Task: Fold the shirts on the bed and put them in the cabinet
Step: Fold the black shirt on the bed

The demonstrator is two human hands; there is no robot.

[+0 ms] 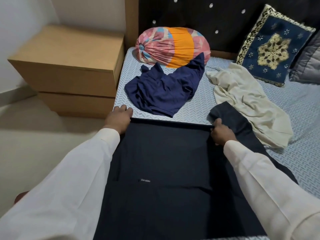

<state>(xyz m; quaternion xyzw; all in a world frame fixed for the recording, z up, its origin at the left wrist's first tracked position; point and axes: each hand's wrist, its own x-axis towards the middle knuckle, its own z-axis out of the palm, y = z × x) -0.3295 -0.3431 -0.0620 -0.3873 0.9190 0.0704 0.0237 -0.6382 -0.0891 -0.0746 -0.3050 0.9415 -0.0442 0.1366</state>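
Left hand, fingers curled, grips the far-left corner of the black shirt; right hand pinches the far-right corner, edge stretched straight between.

Bedroom: bed, headboard, cushion.

I take the bed, with its pale blue herringbone sheet, as my mark: at its head rises a dark tufted headboard dotted with shiny studs, edged on the left by a brown wooden panel. Against that headboard I see a pink and orange bolster, a gold-trimmed blue cushion and, farthest right, a grey pillow. Left of the bed, two brown boxes are stacked beside a white wall on a pale beige floor, in soft, even light.
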